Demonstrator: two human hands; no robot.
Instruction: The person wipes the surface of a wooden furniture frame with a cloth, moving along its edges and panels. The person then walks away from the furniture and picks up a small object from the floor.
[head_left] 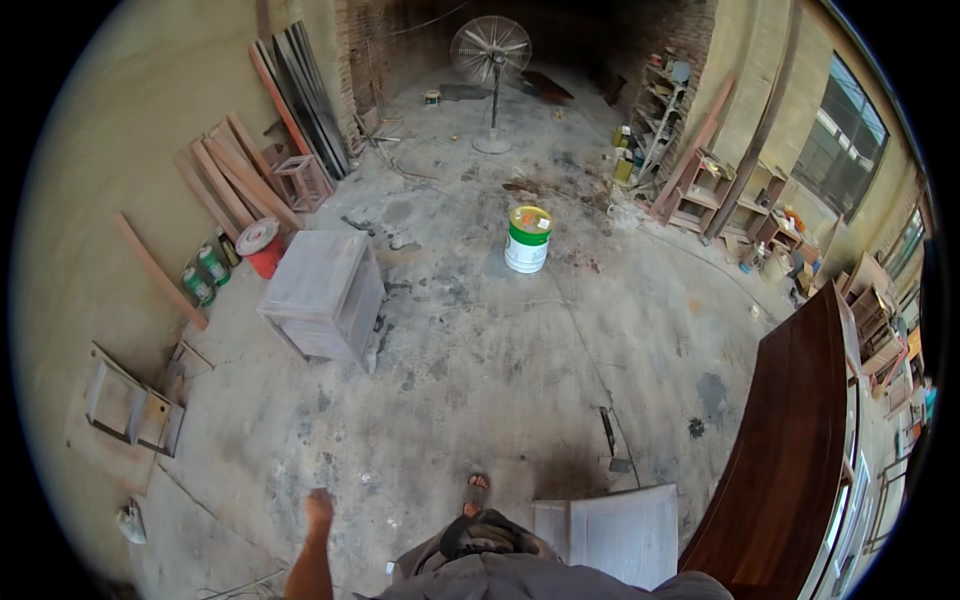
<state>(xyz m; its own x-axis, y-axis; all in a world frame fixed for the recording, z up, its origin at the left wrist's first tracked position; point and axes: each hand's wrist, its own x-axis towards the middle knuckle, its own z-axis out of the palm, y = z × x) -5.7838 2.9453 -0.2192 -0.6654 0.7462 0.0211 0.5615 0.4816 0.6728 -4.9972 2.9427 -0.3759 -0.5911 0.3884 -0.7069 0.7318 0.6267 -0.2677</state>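
My left hand hangs low at the left of my body, above the concrete floor. Its fingers are too small and blurred to make out, and no object shows in it. My right hand is out of the picture. Close to my right side stands a pale grey-white wooden piece, partly cut off by my body. Ahead on the left is a whitish wooden cabinet. A white and green bucket with a yellow rim stands further ahead, with small items on its top.
A long dark-brown polished panel runs along the right. A dark tool lies on the floor. Planks and a red bucket line the left wall. A pedestal fan stands far ahead. Small shelf frames stand at the right wall.
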